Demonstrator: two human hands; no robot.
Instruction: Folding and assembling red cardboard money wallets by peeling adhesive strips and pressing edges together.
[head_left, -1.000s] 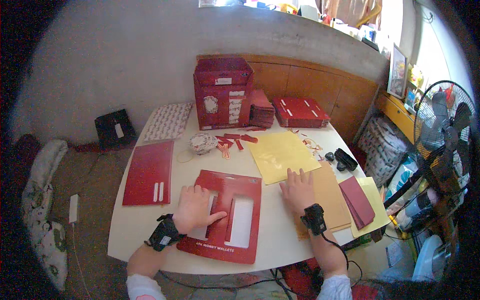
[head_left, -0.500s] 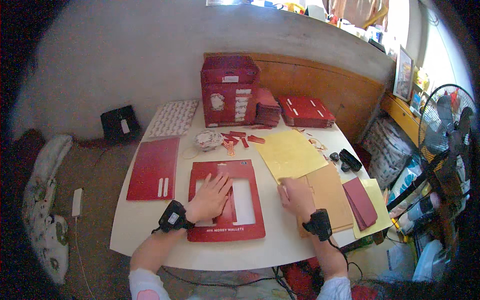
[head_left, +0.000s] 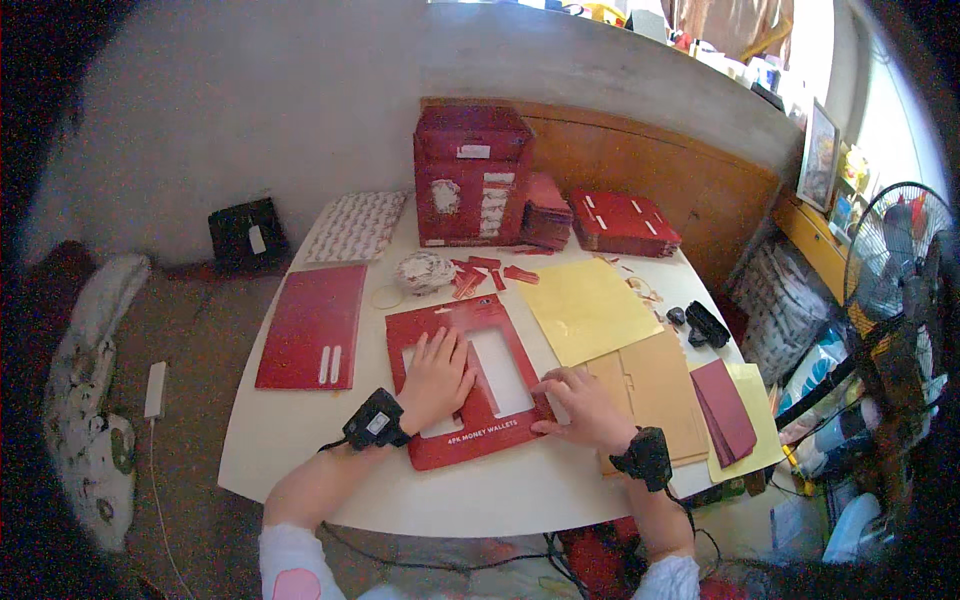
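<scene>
A red cardboard packaging sleeve (head_left: 518,440) with two cut-out windows lies flat on the white table, turned slightly counterclockwise. My left hand (head_left: 437,375) rests palm down on its middle strip and left window, fingers stretched out. At the sleeve's right edge is my right hand (head_left: 585,408), its thumb and forefinger touching that edge with a gap between them. Just right of this hand lie tan cardboard pieces (head_left: 655,400), partly under a yellow sheet (head_left: 590,310). Both wrists wear black strapped devices.
Behind stand a tall dark red box (head_left: 472,190), dark red folded pieces (head_left: 546,212) and a red stack (head_left: 625,222). A red folder (head_left: 312,325) lies left. A string ball (head_left: 424,272) sits near red scraps (head_left: 485,272). Right are maroon pieces (head_left: 722,412) and a fan (head_left: 898,260).
The sleeve has turned counterclockwise beneath my left hand. My right hand has moved from the tan cardboard to the sleeve's right edge. The whole view has shifted slightly.
</scene>
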